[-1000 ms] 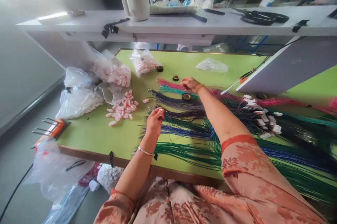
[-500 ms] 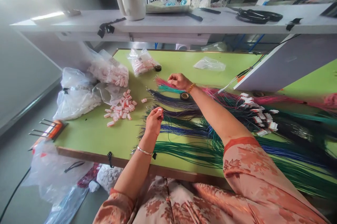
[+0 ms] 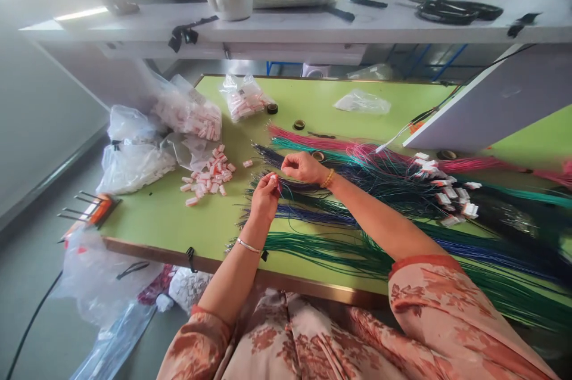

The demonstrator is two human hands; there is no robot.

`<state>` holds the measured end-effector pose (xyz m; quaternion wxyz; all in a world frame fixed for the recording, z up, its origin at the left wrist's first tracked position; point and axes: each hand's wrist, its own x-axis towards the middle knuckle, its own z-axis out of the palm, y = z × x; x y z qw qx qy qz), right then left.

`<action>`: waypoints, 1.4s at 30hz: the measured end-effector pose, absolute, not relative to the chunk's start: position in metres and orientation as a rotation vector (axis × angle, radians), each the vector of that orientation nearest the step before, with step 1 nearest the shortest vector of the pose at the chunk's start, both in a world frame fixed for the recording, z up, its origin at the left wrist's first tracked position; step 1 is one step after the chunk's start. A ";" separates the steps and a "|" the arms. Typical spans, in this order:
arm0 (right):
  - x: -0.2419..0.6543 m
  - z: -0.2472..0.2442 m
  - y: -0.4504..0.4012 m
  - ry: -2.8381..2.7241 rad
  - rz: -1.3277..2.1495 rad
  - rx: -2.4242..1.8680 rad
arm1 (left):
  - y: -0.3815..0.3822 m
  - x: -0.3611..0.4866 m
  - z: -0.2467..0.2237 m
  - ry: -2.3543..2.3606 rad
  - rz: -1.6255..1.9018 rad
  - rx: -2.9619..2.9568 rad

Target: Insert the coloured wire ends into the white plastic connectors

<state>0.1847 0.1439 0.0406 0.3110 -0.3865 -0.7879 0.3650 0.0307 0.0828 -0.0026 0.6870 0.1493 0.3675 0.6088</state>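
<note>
White connector (image 3: 273,177) pinched in left hand (image 3: 265,196), right hand (image 3: 305,168) curled closed, contents unclear

So there's just the one head-worn cam, looking forward and steeply down from above the patterned orange-pink top (image 3: 286,338). It's close enough that both forearms fill the lower middle, with the light green tabletop (image 3: 170,219) spread out past them. White laminate shelf (image 3: 290,25) runs across up top. No second view, so nothing's shared.
</note>
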 end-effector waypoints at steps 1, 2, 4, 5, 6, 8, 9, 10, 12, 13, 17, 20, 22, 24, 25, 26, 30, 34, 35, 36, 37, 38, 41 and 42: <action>0.185 0.038 0.140 -2.087 0.956 -1.027 | 0.083 0.031 -0.003 0.817 1.361 0.331; 0.186 0.036 0.137 -2.095 0.947 -1.031 | 0.083 0.032 -0.004 0.812 1.359 0.326; 0.187 0.032 0.133 -2.114 0.923 -1.046 | 0.083 0.033 -0.005 0.807 1.359 0.317; 0.187 0.031 0.132 -2.123 0.906 -1.058 | 0.083 0.034 -0.006 0.810 1.358 0.315; 0.187 0.029 0.130 -2.128 0.886 -1.074 | 0.083 0.034 -0.006 0.814 1.355 0.317; 0.187 0.027 0.128 -2.125 0.849 -1.095 | 0.082 0.035 -0.007 0.821 1.345 0.329; 0.188 0.027 0.127 -2.120 0.836 -1.096 | 0.082 0.036 -0.007 0.821 1.343 0.335; 0.188 0.026 0.126 -2.114 0.825 -1.095 | 0.081 0.037 -0.008 0.820 1.343 0.340; 0.188 0.025 0.125 -2.102 0.814 -1.093 | 0.081 0.038 -0.008 0.815 1.349 0.349; 0.189 0.025 0.125 -2.095 0.813 -1.094 | 0.081 0.038 -0.009 0.815 1.352 0.355; 0.191 0.024 0.125 -2.067 0.831 -1.101 | 0.081 0.039 -0.010 0.834 1.350 0.387; 0.191 0.024 0.125 -2.075 0.839 -1.107 | 0.080 0.040 -0.010 0.849 1.356 0.409; 0.190 0.023 0.125 -2.078 0.840 -1.105 | 0.079 0.042 -0.009 0.870 1.373 0.429; 0.189 0.022 0.125 -2.075 0.842 -1.099 | 0.077 0.045 -0.009 0.907 1.402 0.462; 0.188 0.021 0.125 -2.073 0.843 -1.100 | 0.076 0.046 -0.009 0.932 1.417 0.485; 0.188 0.020 0.124 -2.075 0.844 -1.101 | 0.076 0.046 -0.008 0.959 1.425 0.511; 0.190 0.019 0.123 -2.118 0.851 -1.087 | 0.079 0.046 -0.008 1.021 1.403 0.515; 0.194 0.020 0.123 -2.145 0.799 -1.099 | 0.083 0.044 -0.008 1.001 1.374 0.478; 0.194 0.019 0.122 -2.147 0.779 -1.112 | 0.083 0.044 -0.008 0.999 1.369 0.485; 0.193 0.018 0.122 -2.150 0.760 -1.127 | 0.082 0.045 -0.008 1.003 1.367 0.492; 0.192 0.017 0.121 -2.157 0.742 -1.140 | 0.081 0.046 -0.009 1.011 1.366 0.501; 0.191 0.016 0.119 -2.169 0.719 -1.153 | 0.080 0.046 -0.009 1.022 1.364 0.512; 0.189 0.015 0.115 -2.227 0.646 -1.165 | 0.077 0.049 -0.009 1.047 1.346 0.542; 0.190 0.017 0.116 -2.248 0.637 -1.155 | 0.077 0.049 -0.009 1.042 1.344 0.544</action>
